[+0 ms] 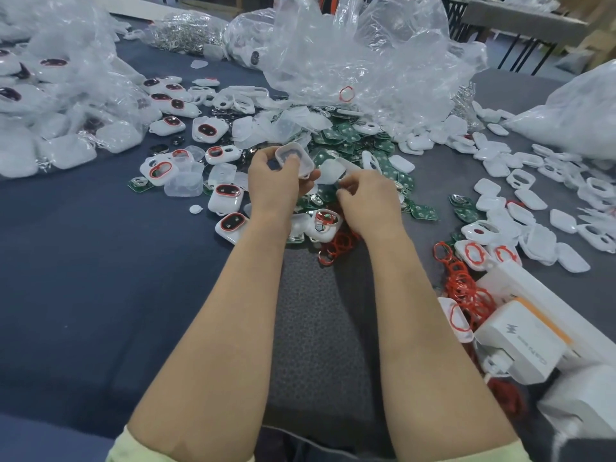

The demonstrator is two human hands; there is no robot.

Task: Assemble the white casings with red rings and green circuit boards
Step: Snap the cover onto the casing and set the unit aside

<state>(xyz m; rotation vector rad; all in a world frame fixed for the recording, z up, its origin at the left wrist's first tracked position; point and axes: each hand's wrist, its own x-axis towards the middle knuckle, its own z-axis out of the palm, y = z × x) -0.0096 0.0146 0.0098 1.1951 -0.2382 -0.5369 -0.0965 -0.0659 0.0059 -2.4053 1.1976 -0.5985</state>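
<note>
Our right hand (366, 198) curls just beyond loose red rings (340, 243) on the desk (100, 261); we cannot tell whether it grips anything. Left of it, our left hand (276, 185) pinches a casing (295, 160) before the green boards (350, 138). Farther off lie plastic bags (366, 55).

bare cloth (100, 278) nr front, casings (186, 181) & boards (353, 141) crowd mid, bags (366, 55) behind

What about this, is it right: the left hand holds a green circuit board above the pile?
No. The head view shows the left hand holding a white casing, not a green circuit board, above the pile.
</note>
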